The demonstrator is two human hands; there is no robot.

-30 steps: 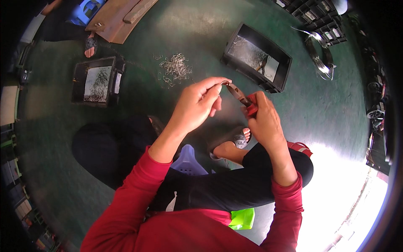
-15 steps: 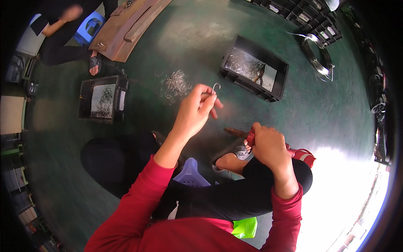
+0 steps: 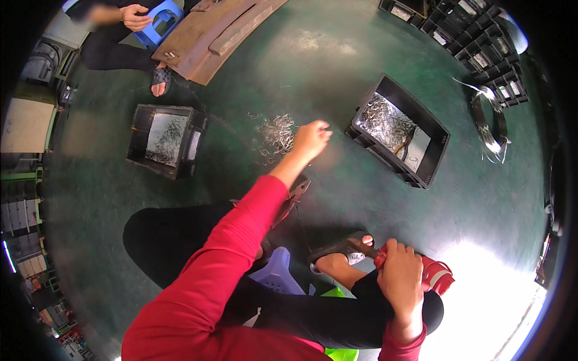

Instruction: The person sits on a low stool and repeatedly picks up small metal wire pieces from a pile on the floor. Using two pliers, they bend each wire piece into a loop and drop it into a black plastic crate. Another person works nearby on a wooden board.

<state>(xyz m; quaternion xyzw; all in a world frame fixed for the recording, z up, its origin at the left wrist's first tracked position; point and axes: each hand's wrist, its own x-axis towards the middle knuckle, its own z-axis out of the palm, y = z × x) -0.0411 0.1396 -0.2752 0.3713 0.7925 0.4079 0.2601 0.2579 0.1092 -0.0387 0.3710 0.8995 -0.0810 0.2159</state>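
My left hand reaches forward above the floor, just right of a pile of bent wire hooks. Its fingers are curled in and a little blurred; whether a hook is between them does not show. Near my right knee, my right hand is wrapped round a red-handled tool with a flat, rusty brown tip pointing left. Behind that hand shows a red piece with a pale band; I cannot tell whether it belongs to the tool. Pliers are partly visible beyond my left forearm.
A black crate holding many wire pieces stands right of the pile, a smaller black crate left of it. Farther off are a coil of wire, stacked crates, a wooden bench and another person's hand.
The hook seen in my left fingers is no longer visible; that hand has turned over and reaches farther out. My right hand still grips the tool. The view has shifted, and the pliers have come into sight.
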